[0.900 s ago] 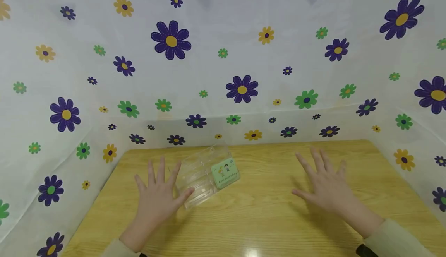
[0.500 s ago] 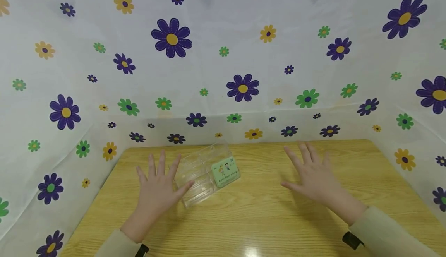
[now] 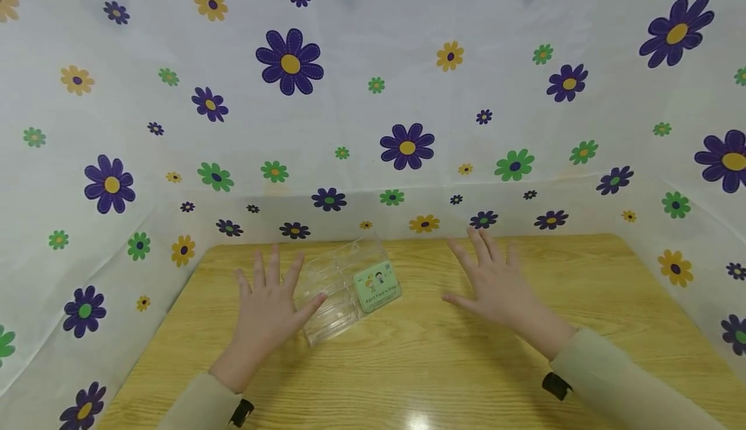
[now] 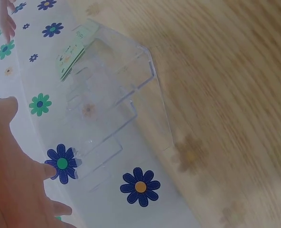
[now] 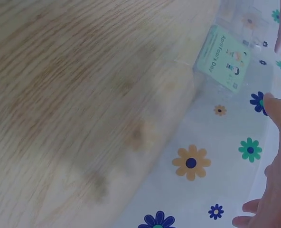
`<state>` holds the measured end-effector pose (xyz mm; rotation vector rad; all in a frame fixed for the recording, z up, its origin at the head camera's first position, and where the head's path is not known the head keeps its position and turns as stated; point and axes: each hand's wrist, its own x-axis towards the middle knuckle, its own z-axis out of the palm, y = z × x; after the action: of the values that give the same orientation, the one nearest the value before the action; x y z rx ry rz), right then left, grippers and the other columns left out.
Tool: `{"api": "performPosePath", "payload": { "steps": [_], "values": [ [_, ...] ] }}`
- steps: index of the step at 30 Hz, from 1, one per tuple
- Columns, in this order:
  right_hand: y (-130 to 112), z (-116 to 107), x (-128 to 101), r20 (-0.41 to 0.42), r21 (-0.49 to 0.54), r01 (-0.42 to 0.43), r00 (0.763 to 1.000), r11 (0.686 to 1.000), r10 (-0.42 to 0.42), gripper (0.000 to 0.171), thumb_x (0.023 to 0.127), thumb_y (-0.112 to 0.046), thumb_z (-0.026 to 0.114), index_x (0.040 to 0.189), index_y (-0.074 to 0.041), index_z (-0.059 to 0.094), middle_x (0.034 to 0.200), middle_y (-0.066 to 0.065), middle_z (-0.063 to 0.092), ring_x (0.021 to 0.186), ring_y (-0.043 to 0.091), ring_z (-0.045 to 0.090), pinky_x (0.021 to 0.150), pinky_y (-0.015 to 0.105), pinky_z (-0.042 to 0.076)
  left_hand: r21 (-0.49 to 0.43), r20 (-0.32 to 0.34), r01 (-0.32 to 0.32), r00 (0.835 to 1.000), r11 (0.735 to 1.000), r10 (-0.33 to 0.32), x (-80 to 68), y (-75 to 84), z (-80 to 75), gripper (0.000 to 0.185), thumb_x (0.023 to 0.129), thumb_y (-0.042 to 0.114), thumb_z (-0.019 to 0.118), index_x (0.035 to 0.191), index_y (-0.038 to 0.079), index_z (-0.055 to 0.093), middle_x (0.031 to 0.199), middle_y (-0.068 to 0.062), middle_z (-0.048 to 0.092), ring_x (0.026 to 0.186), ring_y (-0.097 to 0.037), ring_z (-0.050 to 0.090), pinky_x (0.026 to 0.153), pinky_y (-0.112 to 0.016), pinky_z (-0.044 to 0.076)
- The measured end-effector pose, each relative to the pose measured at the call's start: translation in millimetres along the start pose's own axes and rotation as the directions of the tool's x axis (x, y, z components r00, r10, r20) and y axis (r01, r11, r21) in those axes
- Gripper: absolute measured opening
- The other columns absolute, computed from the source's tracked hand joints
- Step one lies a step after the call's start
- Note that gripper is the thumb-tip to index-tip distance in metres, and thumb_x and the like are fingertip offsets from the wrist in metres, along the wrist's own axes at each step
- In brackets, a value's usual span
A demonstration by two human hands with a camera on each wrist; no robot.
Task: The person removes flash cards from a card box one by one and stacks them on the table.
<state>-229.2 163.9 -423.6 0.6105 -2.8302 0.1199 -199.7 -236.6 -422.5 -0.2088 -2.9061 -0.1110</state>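
A clear plastic stepped holder (image 3: 332,310) with several compartments stands at an angle on the table. In its front right compartment sits a stack of green cards (image 3: 375,286), printed with two cartoon children and "April Fool's Day". My left hand (image 3: 267,313) hovers at the holder's left side with fingers spread; in the head view its thumb overlaps the holder's edge, while the left wrist view shows a gap between them. To the right of the holder, my right hand (image 3: 495,287) is held over the table, fingers spread and holding nothing.
The wooden table (image 3: 408,378) has a light grain and a bright reflection near its front. White cloth (image 3: 350,119) printed with flowers encloses the back and both sides. Each wrist wears a dark strap below a pale sleeve.
My right hand has moved left, closer to the holder. The left hand has shifted only slightly, to the right and up. The holder and its cards stay in place.
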Motion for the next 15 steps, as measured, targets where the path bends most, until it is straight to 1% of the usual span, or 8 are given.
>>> {"api": "performPosePath", "payload": {
  "steps": [4, 8, 12, 15],
  "values": [
    [-4.4, 6.8, 6.6, -0.02, -0.001, 0.023, 1.0, 1.0, -0.023, 0.104, 0.091, -0.068, 0.069, 0.17, -0.019, 0.021, 0.173, 0.027, 0.02, 0.159, 0.049, 0.024, 0.117, 0.082, 0.023, -0.019, -0.018, -0.009, 1.0, 1.0, 0.009, 2.8, 0.6, 4.2, 0.089, 0.099, 0.067, 0.055, 0.167, 0.015, 0.033, 0.174, -0.03, 0.009, 0.158, -0.061, 0.007, 0.119, -0.083, 0.007],
    [-8.0, 12.3, 13.4, -0.029, -0.006, 0.047, 0.998, 0.999, -0.047, 0.105, 0.091, -0.068, 0.069, 0.171, -0.019, 0.021, 0.173, 0.026, 0.021, 0.16, 0.047, 0.025, 0.12, 0.08, 0.021, -0.016, -0.02, -0.011, 1.0, 1.0, 0.011, 5.7, 1.6, 7.6, 0.09, 0.099, 0.068, 0.054, 0.168, 0.015, 0.031, 0.175, -0.03, 0.008, 0.159, -0.06, 0.007, 0.12, -0.082, 0.007],
    [-14.0, 15.0, 21.1, -0.028, 0.006, 0.068, 0.997, 0.998, -0.068, 0.105, 0.091, -0.07, 0.067, 0.171, -0.019, 0.021, 0.174, 0.025, 0.019, 0.161, 0.046, 0.023, 0.122, 0.078, 0.018, -0.01, -0.032, -0.014, 0.999, 1.0, 0.014, 8.8, 2.2, 11.0, 0.09, 0.099, 0.067, 0.055, 0.168, 0.014, 0.032, 0.174, -0.031, 0.012, 0.159, -0.06, 0.009, 0.121, -0.081, 0.008],
    [-18.8, 17.1, 26.9, -0.033, 0.008, 0.081, 0.996, 0.997, -0.08, 0.105, 0.092, -0.07, 0.067, 0.171, -0.019, 0.021, 0.173, 0.025, 0.021, 0.161, 0.046, 0.024, 0.123, 0.078, 0.016, -0.018, -0.044, -0.021, 0.999, 1.0, 0.02, 10.9, 4.0, 12.6, 0.089, 0.099, 0.066, 0.056, 0.167, 0.013, 0.034, 0.173, -0.031, 0.014, 0.159, -0.06, 0.01, 0.121, -0.081, 0.009]
  ]
}}
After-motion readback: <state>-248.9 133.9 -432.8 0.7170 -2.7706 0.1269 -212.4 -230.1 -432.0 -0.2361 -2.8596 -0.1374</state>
